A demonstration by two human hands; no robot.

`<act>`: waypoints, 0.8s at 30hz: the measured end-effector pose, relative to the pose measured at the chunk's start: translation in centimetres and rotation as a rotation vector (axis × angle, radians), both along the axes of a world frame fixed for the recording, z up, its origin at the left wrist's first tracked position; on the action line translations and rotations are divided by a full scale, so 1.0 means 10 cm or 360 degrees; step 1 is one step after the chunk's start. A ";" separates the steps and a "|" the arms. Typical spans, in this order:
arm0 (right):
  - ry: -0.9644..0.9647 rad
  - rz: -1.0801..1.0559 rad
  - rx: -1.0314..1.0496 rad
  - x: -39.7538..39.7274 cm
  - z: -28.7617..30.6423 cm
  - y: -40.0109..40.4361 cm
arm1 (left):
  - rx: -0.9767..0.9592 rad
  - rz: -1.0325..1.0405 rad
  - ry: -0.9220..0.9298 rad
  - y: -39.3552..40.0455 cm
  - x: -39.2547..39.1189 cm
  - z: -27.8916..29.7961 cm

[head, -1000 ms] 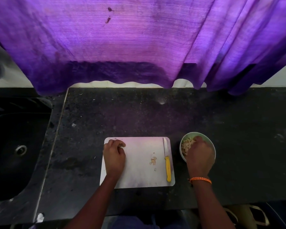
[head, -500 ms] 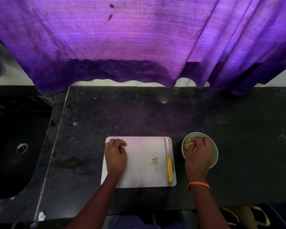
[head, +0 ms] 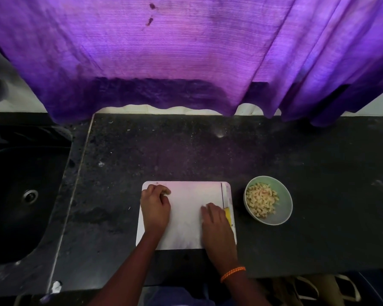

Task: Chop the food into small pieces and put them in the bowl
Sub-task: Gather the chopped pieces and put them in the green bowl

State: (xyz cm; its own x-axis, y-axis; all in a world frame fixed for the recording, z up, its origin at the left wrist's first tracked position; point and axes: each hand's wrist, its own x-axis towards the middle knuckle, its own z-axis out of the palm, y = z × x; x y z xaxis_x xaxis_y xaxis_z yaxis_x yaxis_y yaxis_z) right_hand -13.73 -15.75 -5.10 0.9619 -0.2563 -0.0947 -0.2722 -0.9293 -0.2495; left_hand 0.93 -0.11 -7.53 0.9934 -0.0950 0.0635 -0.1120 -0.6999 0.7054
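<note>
A white cutting board (head: 187,219) lies on the black counter near its front edge. My left hand (head: 156,206) rests on the board's left side, curled into a fist. My right hand (head: 217,224) lies palm down on the board's right part with its fingers stretched forward, covering the spot beside the knife. The knife (head: 225,196), with a yellow handle, lies along the board's right edge, its handle partly under my right hand. Right of the board stands a pale green bowl (head: 284,209) holding a heap of small pale chopped pieces (head: 261,202).
A dark sink (head: 16,208) with a round drain (head: 30,195) takes up the left. A purple curtain (head: 186,51) hangs down to the counter's back edge. The black speckled counter (head: 329,177) stretches to the right of the bowl.
My right hand has left the bowl and moved left onto the board, covering the few pieces beside the knife. The bowl's contents are now in full sight. My left hand has stayed put.
</note>
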 end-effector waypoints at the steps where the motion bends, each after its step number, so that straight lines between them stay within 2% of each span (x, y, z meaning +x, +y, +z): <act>1: 0.0020 0.0061 -0.0013 -0.05 0.00 0.02 | -0.0001 -0.0001 -0.0006 0.00 0.00 0.00; 10: 0.0237 0.0342 -0.0003 -0.36 0.08 -0.10 | -0.0026 -0.0005 0.0001 0.00 0.00 0.01; 17: 0.0176 0.0407 -0.0131 -0.17 0.21 -0.16 | -0.0046 0.0004 0.0020 0.00 -0.01 0.03; 24: 0.0292 0.0203 0.0044 0.04 0.24 -0.09 | -0.0045 0.0008 0.0059 0.00 -0.01 0.02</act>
State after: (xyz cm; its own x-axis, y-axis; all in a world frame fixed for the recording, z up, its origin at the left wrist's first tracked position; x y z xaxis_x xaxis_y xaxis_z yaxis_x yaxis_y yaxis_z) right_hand -13.35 -16.69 -2.71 0.9524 -0.1289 -0.2763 -0.1963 -0.9526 -0.2324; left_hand 0.86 -0.16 -7.31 0.9956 -0.0886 0.0291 -0.0818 -0.6803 0.7284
